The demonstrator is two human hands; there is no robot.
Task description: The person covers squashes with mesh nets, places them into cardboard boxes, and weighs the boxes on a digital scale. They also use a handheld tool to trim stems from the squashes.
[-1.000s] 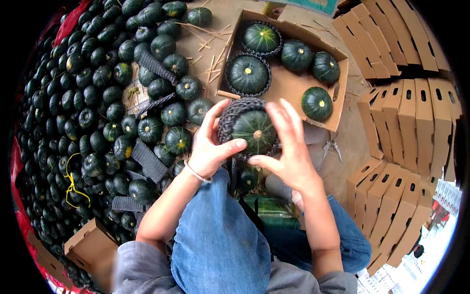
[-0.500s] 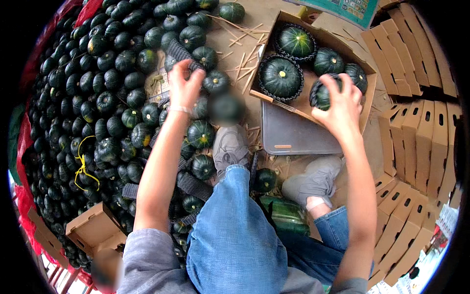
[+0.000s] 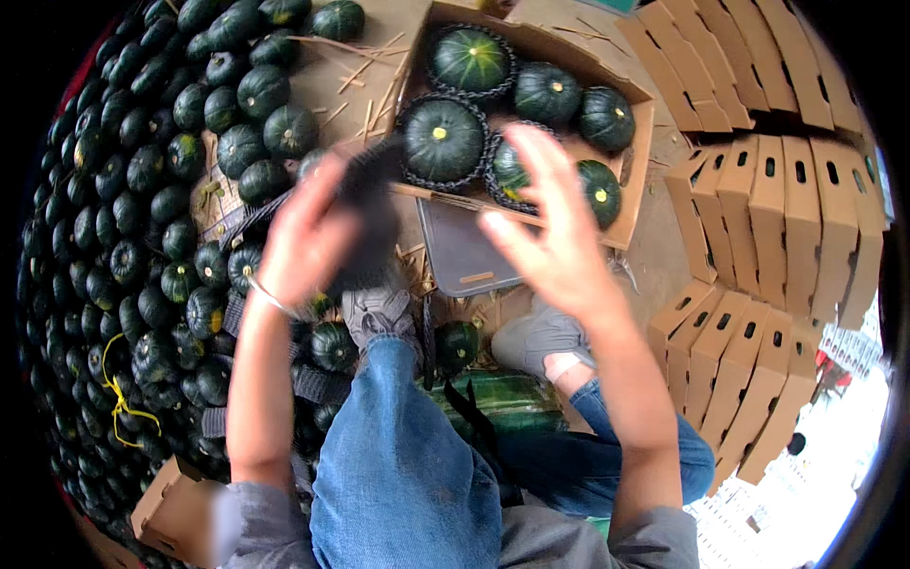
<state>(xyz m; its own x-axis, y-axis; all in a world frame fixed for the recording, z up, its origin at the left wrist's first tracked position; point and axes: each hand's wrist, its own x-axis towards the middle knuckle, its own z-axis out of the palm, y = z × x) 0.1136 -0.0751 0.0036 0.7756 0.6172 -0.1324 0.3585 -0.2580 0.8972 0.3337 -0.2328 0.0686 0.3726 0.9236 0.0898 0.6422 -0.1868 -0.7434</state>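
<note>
While the right hand (image 3: 559,228) hangs at the near side of the cardboard box (image 3: 642,142), its grip is open, with the thumb and fingers spread. The newly placed netted squash (image 3: 510,169) lies inside the box, against the near wall, partly hidden behind this hand. One second ago both hands held it above the knee; it has since been set down and let go. Judged from this, its placement is complete. Three squashes in the box now wear netting, including the far netted squash (image 3: 469,59) and the near-left netted squash (image 3: 443,140); the bare squashes (image 3: 548,92) at the right show none.

The left hand (image 3: 305,228) has moved away from the squash pile (image 3: 171,202) with a dark net sleeve (image 3: 370,209). Its grip appears closed on the sleeve; motion blur hides the exact finger contact.

Orientation: the sleeve's long axis slants from far right to near left, as far as the blur allows. Which end is its opening cannot be told. The newly placed squash is rounded, with no clear long axis in its visible part; the direction of its stem end cannot be determined.
</note>
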